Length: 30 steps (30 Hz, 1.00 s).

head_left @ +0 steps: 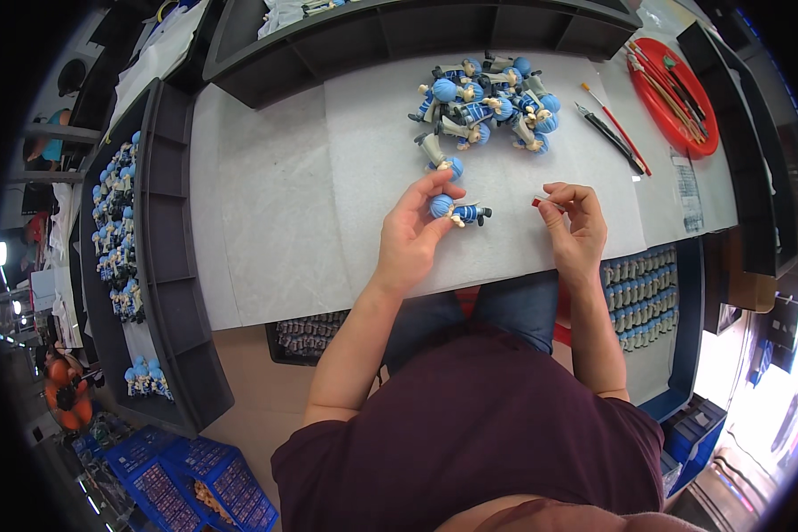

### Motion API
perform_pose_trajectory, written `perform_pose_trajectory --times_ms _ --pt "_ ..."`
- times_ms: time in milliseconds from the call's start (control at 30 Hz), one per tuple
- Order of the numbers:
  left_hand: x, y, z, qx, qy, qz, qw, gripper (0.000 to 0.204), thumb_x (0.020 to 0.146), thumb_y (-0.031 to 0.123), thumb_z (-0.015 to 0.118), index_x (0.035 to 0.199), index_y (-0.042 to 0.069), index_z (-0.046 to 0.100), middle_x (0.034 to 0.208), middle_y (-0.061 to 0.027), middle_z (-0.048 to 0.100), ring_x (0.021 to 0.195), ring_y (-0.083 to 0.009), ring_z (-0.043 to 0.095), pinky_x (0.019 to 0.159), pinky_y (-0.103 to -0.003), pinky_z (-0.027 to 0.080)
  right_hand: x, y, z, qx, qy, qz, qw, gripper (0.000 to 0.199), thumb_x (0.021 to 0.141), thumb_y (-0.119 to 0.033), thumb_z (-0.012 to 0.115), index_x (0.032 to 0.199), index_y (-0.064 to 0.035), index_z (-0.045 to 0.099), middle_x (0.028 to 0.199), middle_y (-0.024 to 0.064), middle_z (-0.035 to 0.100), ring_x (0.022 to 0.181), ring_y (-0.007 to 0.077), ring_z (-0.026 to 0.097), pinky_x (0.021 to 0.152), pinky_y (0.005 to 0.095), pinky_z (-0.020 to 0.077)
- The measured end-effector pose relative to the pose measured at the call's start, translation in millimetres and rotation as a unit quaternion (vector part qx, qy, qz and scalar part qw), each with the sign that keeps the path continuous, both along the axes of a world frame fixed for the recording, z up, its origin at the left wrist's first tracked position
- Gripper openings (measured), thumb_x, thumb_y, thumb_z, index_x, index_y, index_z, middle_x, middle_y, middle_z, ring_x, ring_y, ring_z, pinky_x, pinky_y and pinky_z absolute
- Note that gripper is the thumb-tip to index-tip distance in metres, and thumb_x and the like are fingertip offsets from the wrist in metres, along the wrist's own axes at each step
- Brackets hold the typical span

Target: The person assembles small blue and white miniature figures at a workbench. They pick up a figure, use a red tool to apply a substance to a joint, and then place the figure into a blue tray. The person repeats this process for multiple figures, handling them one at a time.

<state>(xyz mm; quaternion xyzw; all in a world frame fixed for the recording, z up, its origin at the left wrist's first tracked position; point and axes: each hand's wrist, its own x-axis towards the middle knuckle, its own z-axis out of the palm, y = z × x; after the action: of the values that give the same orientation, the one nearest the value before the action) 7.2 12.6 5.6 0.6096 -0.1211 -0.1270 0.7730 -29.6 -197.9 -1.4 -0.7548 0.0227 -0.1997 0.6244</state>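
A worker's left hand pinches a blue-haired toy figurine around the head, thumb against fingers, over a pale-covered worktable, while the right hand pinches a small red-tipped piece, its kind too small to tell, between thumb and fingertips; beyond them lie heaped matching figurines, with brushes in a red oval tray at right

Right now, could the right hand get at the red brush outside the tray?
Likely yes: the red brush lies uncovered, with only the black tool along its near side. The right hand pinches a small red piece, though, which may need putting down first.
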Motion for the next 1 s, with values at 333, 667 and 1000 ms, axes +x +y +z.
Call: perform_pose_trajectory --times_ms 333,667,1000 --pt "1 3 -7 -0.039 0.005 0.031 0.999 0.036 0.085 -0.008 0.048 0.12 0.0 0.051 0.117 -0.0077 0.052 0.107 -0.0179 0.054 0.089 -0.026 0.042 13 -5 3 -0.059 -0.005 0.0 0.998 0.014 0.08 -0.001 0.064 0.087 0.0007 0.052 0.088 0.0074 0.058 0.084 0.0144 0.055 0.079 0.029 0.0445" --pt "2 1 -5 -0.077 0.047 0.033 0.995 0.036 0.089 -0.002 0.047 0.125 -0.002 0.045 0.115 -0.0113 0.054 0.102 -0.019 0.056 0.091 -0.03 0.044 17 -5 -8 -0.055 0.027 -0.025 0.998 0.015 0.078 -0.003 0.066 0.087 0.0008 0.055 0.083 0.0052 0.058 0.078 0.0128 0.054 0.075 0.0264 0.0437" --pt "2 0 -3 -0.053 0.039 0.022 0.998 0.034 0.09 -0.003 0.044 0.124 -0.002 0.047 0.119 -0.0111 0.053 0.106 -0.0195 0.055 0.09 -0.028 0.044 17 -5 -10 -0.053 0.025 -0.029 0.998 0.015 0.078 -0.003 0.066 0.086 0.0012 0.055 0.081 0.0058 0.058 0.076 0.0131 0.055 0.073 0.0258 0.0438"
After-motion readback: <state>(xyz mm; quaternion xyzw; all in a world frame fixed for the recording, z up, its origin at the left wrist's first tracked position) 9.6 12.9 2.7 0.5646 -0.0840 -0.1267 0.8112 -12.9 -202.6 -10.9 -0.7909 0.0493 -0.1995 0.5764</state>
